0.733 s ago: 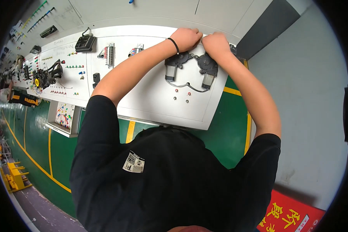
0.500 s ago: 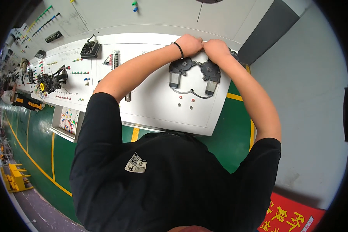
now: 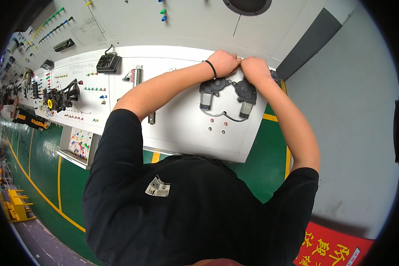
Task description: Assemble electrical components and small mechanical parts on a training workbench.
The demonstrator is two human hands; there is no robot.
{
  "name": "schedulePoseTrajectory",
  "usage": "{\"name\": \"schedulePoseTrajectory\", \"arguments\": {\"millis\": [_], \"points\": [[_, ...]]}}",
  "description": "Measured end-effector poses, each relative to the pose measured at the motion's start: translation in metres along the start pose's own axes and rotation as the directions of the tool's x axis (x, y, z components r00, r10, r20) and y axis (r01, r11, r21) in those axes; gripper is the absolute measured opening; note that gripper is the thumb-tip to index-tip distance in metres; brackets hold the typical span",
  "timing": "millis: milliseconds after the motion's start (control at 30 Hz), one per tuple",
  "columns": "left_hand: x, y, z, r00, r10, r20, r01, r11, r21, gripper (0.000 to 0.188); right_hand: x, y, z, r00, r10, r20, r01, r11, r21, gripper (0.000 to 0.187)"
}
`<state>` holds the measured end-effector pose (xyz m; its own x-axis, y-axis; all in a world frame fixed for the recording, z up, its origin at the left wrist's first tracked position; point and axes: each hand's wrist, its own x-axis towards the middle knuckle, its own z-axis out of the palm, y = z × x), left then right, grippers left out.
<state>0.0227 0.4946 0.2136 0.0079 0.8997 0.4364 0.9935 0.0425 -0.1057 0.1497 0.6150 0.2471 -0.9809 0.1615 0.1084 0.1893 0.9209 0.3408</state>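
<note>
My left hand [image 3: 224,63], with a black band at the wrist, is closed at the far edge of the white bench panel. My right hand [image 3: 255,70] is closed right beside it, fingertips meeting the left's. Whatever they pinch is too small or hidden to make out. Just below the hands, two small electric motors with black gear housings and silver cylinders are fixed on the panel: a left motor [image 3: 205,100] and a right motor [image 3: 246,110]. A grey cable [image 3: 225,114] links their lower ends. Part of the right motor's top is covered by my right hand.
Several small terminal sockets [image 3: 212,120] sit below the motors. Leftward on the bench are a terminal strip [image 3: 138,76], a black box-like part [image 3: 108,63] and a black assembly with a yellow ring [image 3: 63,97]. An open drawer [image 3: 89,150] holds coloured wires. A grey wall [image 3: 341,133] stands at right.
The whole view has shifted slightly, so the bench sits lower and further right in the picture. Both hands stay together at the far edge, still closed.
</note>
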Motion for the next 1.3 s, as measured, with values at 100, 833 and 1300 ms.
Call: {"name": "schedulePoseTrajectory", "arguments": {"millis": [100,833,1300], "points": [[0.010,-0.002,-0.002,0.974,-0.057,0.218,0.052,0.998,0.028,0.027,0.003,0.003,0.009,0.996,-0.021,-0.086,0.022,1.000,0.013,0.015],[-0.001,-0.017,-0.002,0.994,0.073,-0.079,-0.090,0.969,-0.231,0.018,0.003,0.002,-0.005,0.986,0.128,0.110,-0.138,0.987,0.085,0.017],[-0.001,-0.017,0.008,0.994,0.002,-0.108,-0.031,0.963,-0.269,0.020,-0.001,0.003,0.000,0.992,0.095,-0.082,-0.090,0.993,0.072,0.023]]}}
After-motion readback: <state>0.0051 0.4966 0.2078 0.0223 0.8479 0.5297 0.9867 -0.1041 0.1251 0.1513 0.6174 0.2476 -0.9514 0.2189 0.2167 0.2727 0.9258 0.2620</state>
